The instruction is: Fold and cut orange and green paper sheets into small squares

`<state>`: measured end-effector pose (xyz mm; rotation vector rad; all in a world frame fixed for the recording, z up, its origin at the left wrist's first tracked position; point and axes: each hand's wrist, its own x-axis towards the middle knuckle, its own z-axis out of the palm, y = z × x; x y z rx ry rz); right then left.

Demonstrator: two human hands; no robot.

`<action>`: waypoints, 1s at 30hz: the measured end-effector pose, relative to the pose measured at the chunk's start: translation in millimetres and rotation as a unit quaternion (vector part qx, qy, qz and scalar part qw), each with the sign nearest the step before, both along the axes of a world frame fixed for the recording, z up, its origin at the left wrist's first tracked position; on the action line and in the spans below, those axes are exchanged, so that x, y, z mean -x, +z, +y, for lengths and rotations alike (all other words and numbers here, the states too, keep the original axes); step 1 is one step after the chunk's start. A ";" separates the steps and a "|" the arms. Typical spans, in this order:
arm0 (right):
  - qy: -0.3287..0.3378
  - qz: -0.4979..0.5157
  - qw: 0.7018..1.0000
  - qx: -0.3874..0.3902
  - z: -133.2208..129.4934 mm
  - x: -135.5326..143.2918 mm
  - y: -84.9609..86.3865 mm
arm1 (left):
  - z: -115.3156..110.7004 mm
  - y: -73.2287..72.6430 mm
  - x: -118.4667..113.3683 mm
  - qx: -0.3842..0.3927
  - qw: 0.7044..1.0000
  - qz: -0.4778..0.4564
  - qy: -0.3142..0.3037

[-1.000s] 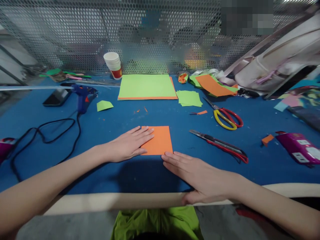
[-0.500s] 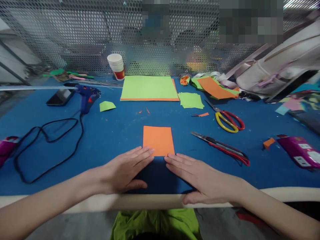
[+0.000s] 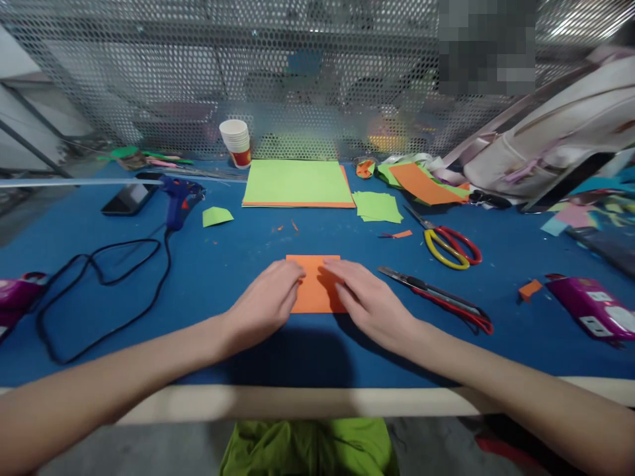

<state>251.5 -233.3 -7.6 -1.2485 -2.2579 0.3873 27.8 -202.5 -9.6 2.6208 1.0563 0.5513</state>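
A square of orange paper (image 3: 317,294) lies flat on the blue tabletop right in front of me. My left hand (image 3: 265,294) rests over its left side, fingers bent with their tips near the far edge. Over the right side is my right hand (image 3: 370,297), its fingers reaching inward to the same edge and its thumb apart from them. Both hands touch or hover just over the sheet; neither shows a grip on it. The paper's left and right edges are partly hidden under the hands.
A utility knife (image 3: 436,297) and scissors (image 3: 449,244) lie to the right. Behind are green sheets (image 3: 299,182), small green squares (image 3: 378,207) and paper cups (image 3: 235,142). On the left, a blue glue gun (image 3: 177,201) trails its black cord (image 3: 166,274). A purple power strip (image 3: 592,307) sits far right.
Both hands have moved forward from the near edge of the orange paper to its far edge, and the fingers have bent from lying flat. The paper has hardly moved.
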 end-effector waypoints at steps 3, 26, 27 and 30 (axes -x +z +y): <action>-0.008 -0.070 0.998 0.004 18.6 23.9 -13.0 | 15.0 -16.2 -23.6 -0.016 0.999 0.023 0.015; -0.059 -0.281 0.955 0.073 11.4 12.4 -15.5 | 17.1 -19.7 10.8 0.005 0.966 0.248 0.070; -0.061 -0.280 0.955 0.072 11.3 12.3 -15.8 | 17.0 -20.3 16.2 -0.002 0.966 0.247 0.076; -0.073 -0.275 0.957 0.057 10.5 11.8 -17.6 | 15.5 -21.5 28.5 -0.037 0.968 0.233 0.091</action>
